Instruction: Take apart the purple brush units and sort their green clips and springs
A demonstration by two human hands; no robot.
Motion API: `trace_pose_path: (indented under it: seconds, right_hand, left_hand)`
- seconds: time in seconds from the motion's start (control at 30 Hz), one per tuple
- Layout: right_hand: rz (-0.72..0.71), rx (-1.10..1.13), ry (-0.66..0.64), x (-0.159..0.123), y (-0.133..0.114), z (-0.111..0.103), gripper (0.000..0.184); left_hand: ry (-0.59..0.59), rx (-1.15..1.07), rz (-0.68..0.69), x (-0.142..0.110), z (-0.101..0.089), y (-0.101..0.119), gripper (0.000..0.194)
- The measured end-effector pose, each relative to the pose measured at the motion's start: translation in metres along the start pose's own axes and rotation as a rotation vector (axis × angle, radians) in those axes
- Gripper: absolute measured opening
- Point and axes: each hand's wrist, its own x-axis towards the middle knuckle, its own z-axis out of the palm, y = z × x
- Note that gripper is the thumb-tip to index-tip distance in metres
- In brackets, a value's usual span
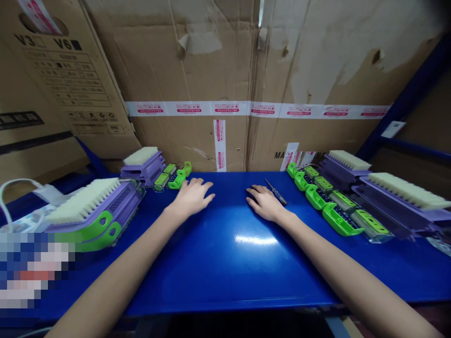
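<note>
My left hand lies palm down on the blue table, fingers spread, holding nothing. Just beyond its fingertips sit small green parts beside a purple brush unit. My right hand also rests flat on the table, fingers stretched out and empty. A thin screwdriver lies on the table right next to its fingers, on the far right side.
A purple and green brush unit stands at the left. A row of green parts and purple brush units lines the right. Taped cardboard boxes wall off the back. A blue shelf post rises at right.
</note>
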Motion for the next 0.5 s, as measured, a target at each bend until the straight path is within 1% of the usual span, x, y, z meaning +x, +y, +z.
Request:
trace_pose_path:
  seconds: [0.07, 0.13, 0.2, 0.27, 0.3, 0.4, 0.43, 0.5]
  right_hand:
    - [0.002, 0.001, -0.001, 0.0, 0.0, 0.0, 0.048]
    - [0.004, 0.001, -0.001, 0.0, 0.0, 0.0, 0.048]
    - [0.004, -0.005, 0.0, 0.0, 0.0, 0.0, 0.048]
    - [0.001, -0.01, 0.001, 0.0, 0.0, 0.0, 0.048]
    - [0.001, -0.011, -0.001, 0.0, 0.0, 0.0, 0.048]
    - [0.006, -0.009, -0.007, 0.0, 0.0, 0.001, 0.048]
    - [0.008, -0.008, -0.007, 0.0, 0.0, 0.001, 0.048]
    - [0.009, -0.008, -0.002, 0.0, 0.0, 0.001, 0.048]
  left_hand:
    - [0.034, 0.01, -0.067, -0.005, -0.016, -0.012, 0.048]
    - [0.122, 0.039, -0.147, -0.017, -0.034, -0.025, 0.05]
    - [0.258, 0.069, -0.218, -0.035, -0.049, -0.038, 0.05]
    - [0.407, 0.084, -0.323, -0.058, -0.059, -0.05, 0.05]
    - [0.497, 0.076, -0.404, -0.07, -0.061, -0.056, 0.051]
    - [0.654, 0.001, -0.591, -0.104, -0.062, -0.07, 0.064]
    - [0.662, -0.032, -0.65, -0.113, -0.06, -0.074, 0.071]
    - [0.627, -0.089, -0.763, -0.128, -0.054, -0.079, 0.085]
